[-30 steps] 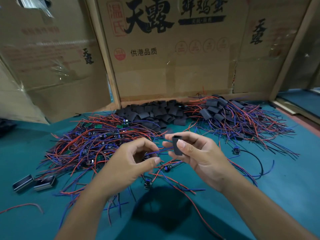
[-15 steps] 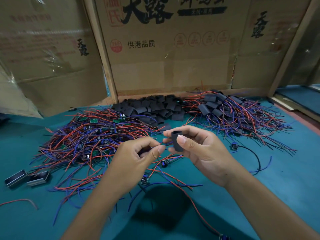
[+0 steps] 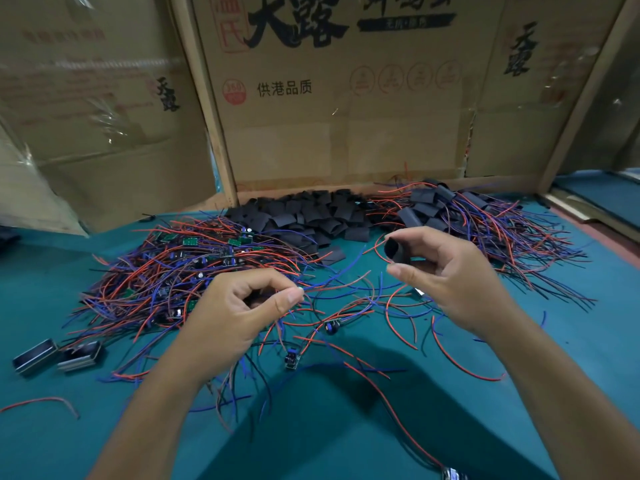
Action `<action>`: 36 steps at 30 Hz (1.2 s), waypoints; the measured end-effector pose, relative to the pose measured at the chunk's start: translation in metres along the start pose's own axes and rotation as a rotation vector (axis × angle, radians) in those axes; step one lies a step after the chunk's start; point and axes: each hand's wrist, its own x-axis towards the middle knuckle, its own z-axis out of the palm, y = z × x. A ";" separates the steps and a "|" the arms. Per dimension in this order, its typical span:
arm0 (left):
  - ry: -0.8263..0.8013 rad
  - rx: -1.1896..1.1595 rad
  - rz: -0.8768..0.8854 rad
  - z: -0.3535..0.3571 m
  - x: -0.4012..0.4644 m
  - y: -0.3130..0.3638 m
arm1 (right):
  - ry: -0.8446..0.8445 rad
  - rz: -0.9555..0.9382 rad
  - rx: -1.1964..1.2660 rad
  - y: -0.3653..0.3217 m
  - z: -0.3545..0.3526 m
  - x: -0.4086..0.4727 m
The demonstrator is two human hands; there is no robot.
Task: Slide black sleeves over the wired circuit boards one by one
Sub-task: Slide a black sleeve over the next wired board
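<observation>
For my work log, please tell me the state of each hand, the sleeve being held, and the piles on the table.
left hand: pinching wires
right hand: holding black sleeve
black sleeve: open-ended, nothing inside yet
bare board pile: unsleeved, tangled
empty sleeve pile: loose
sleeved board pile: covered

The table was covered in plain teal cloth. Across it the wire heap showed tangled strands of red, blue and black, with small green circuit boards dotted through it. The pile of sleeves was matt black, as was the sleeve in the right hand. The cardboard wall behind was tan brown, printed with bold black characters and faint red round stamps. Two small metal cases at the left were silver-grey with dark faces.
</observation>
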 end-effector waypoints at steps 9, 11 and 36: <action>0.069 -0.088 0.022 0.000 -0.001 0.006 | -0.014 -0.232 -0.239 -0.008 0.010 -0.003; 0.108 -0.119 0.024 0.001 -0.001 0.008 | 0.005 -0.245 -0.245 -0.008 0.013 -0.004; -0.053 -0.053 -0.026 0.001 -0.002 0.002 | -0.006 -0.427 -0.477 -0.018 0.017 -0.008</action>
